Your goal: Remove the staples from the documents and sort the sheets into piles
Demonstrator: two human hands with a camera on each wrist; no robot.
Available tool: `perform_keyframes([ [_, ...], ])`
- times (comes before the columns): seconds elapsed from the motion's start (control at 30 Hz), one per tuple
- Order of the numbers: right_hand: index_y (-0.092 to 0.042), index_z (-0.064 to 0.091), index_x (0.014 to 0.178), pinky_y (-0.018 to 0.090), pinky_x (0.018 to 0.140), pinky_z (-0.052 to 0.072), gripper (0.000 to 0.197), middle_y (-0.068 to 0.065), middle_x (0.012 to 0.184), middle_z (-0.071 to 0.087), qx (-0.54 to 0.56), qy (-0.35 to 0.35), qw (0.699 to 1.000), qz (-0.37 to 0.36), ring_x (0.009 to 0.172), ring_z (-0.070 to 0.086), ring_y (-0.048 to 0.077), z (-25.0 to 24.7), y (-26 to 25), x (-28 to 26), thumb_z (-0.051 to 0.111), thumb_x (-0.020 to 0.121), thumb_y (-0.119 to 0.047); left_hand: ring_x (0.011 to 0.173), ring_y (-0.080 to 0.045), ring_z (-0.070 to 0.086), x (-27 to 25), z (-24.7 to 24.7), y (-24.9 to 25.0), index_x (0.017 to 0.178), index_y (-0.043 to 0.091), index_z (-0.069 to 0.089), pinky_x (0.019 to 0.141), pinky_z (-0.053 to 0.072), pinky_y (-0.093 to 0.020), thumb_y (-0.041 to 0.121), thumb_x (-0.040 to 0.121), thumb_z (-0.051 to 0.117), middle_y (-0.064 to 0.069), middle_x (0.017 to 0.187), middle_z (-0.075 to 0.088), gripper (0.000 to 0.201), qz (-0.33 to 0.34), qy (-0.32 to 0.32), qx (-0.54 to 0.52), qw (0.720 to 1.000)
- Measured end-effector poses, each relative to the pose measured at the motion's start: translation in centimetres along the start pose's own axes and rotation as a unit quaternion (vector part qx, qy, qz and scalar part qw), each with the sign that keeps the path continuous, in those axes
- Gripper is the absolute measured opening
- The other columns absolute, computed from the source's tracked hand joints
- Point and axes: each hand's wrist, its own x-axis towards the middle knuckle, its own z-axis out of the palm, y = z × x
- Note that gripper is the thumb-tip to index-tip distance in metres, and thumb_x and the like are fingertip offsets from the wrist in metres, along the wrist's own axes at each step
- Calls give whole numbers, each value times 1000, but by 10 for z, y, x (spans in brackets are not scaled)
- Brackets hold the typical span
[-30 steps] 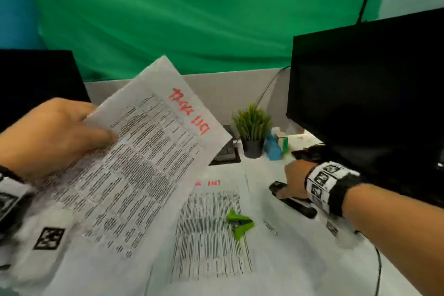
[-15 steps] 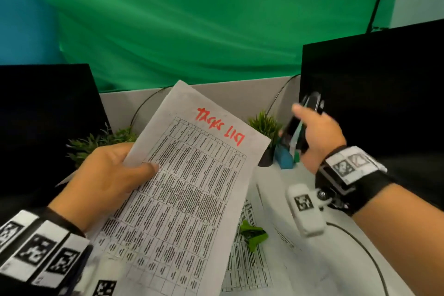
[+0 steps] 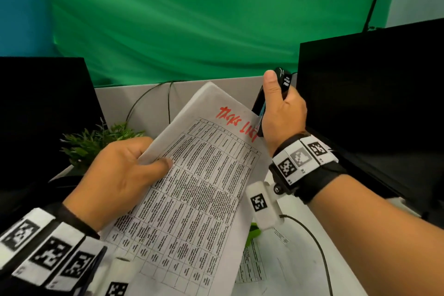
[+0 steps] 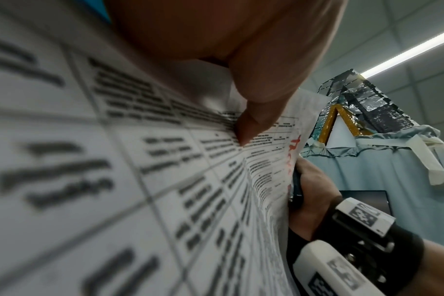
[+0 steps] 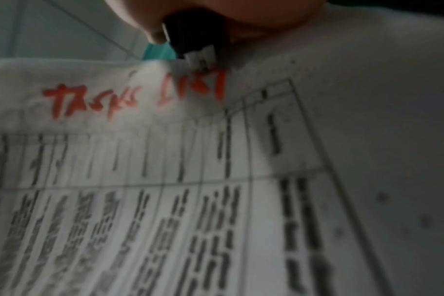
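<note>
A white table (image 3: 348,271) carries printed sheets (image 3: 259,264) and a green staple remover (image 3: 254,233), between two dark monitors (image 3: 374,103) before a green backdrop (image 3: 192,19). The left hand (image 3: 115,178) lifts the stapled document (image 3: 192,199) above the table, its grip pinching the left edge with the thumb on top. The right hand (image 3: 283,113) has its grip wrapped round a black stapler (image 3: 283,79) at the document's top right corner.

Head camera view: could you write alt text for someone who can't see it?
A left hand holds up a printed document headed in red handwriting, while the right hand brings a black stapler to its top corner, above a paper-strewn desk.
</note>
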Motion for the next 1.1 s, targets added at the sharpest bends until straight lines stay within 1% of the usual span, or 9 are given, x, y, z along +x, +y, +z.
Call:
perform_keyframes([
  [0.1, -19, 52, 67, 16, 50, 44, 43, -2, 65, 55, -3, 0, 1000, 3, 58, 53, 13, 3, 2, 6, 57, 95, -50, 72, -42, 71, 0, 5, -1, 90, 15, 74, 62, 59, -60, 26, 91, 72, -16, 81, 74, 12, 17, 3, 21, 1000],
  [0.23, -17, 56, 67, 35, 67, 54, 48, 5, 67, 58, 2, -42, 995, 85, 66, 58, 21, 7, 14, 12, 61, 87, -60, 56, -29, 60, 0, 11, -5, 86, 16, 72, 50, 56, -41, 29, 92, 70, -15, 72, 68, 14, 45, 10, 95, 994],
  [0.4, -15, 64, 95, 52, 75, 61, 44, 12, 91, 73, 176, 17, 963, 204, 83, 74, 32, 2, 30, 29, 68, 79, -56, 64, -32, 73, 6, 8, -22, 96, 20, 75, 58, 61, -52, 21, 94, 69, -9, 76, 76, 6, -11, 9, 59, 998],
  [0.53, -10, 60, 119, 51, 69, 60, 50, 20, 111, 68, -10, -74, 946, 316, 85, 69, 34, -27, 73, 51, 72, 74, -28, 75, -27, 78, 5, -20, -31, 102, 19, 75, 62, 64, -42, 8, 93, 68, -2, 83, 80, 16, -143, 88, -105, 980],
  [0.6, -6, 64, 107, 50, 73, 60, 35, 23, 100, 69, -268, -211, 893, 294, 81, 70, 37, -45, 102, 45, 73, 76, -19, 81, -13, 78, 5, -49, -46, 114, 13, 75, 63, 61, -24, 8, 86, 72, 0, 95, 80, 29, -166, 127, -126, 970],
  [0.7, -9, 69, 97, 36, 75, 53, 29, 15, 89, 68, -608, -368, 696, 102, 83, 64, 35, -66, 141, 24, 69, 84, -35, 59, 23, 58, -5, -86, -63, 136, -8, 56, 59, 42, 3, 1, 96, 54, -21, 129, 65, 41, -237, 135, -118, 955],
  [0.8, -18, 64, 97, 28, 74, 45, 31, 3, 88, 60, -699, -407, 587, 20, 84, 57, 26, -77, 164, 8, 59, 89, -48, 39, 7, 59, -14, -104, -95, 135, -6, 57, 39, 42, -6, 1, 101, 48, -15, 82, 79, 36, -296, 131, -76, 943],
  [0.97, -22, 64, 109, 29, 74, 52, 39, -5, 84, 59, -711, -426, 559, 33, 84, 60, 19, -85, 174, 2, 70, 81, -50, 36, -17, 62, -29, -96, -126, 105, -2, 70, 34, 45, -18, 14, 96, 64, -5, 50, 68, 19, -407, 71, 101, 905],
  [1.1, -21, 57, 128, 29, 77, 51, 58, 4, 115, 66, -720, -390, 574, -11, 101, 63, 24, -73, 145, -5, 66, 83, -57, 76, -28, 64, -28, -80, -147, 97, 1, 71, 64, 50, -29, 20, 88, 73, -15, 90, 71, 21, -407, -15, 263, 875],
])
